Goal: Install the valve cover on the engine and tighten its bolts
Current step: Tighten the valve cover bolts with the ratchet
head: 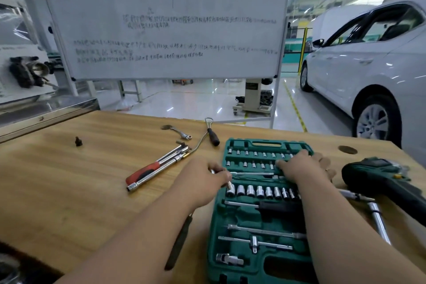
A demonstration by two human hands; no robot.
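Workbench (57,180) of pale wood carries, at my left, a red-handled wrench (147,172). My left hand (205,180) curls its fingers, pinching a small pale piece (229,185) just above the largest socket (230,191) in the green socket case (242,217). My right hand (299,166) lies flat, fingers straight, on the case's upper rows. Farther right rests a green power tool (380,180). Where the valve cover sits, I cannot tell.
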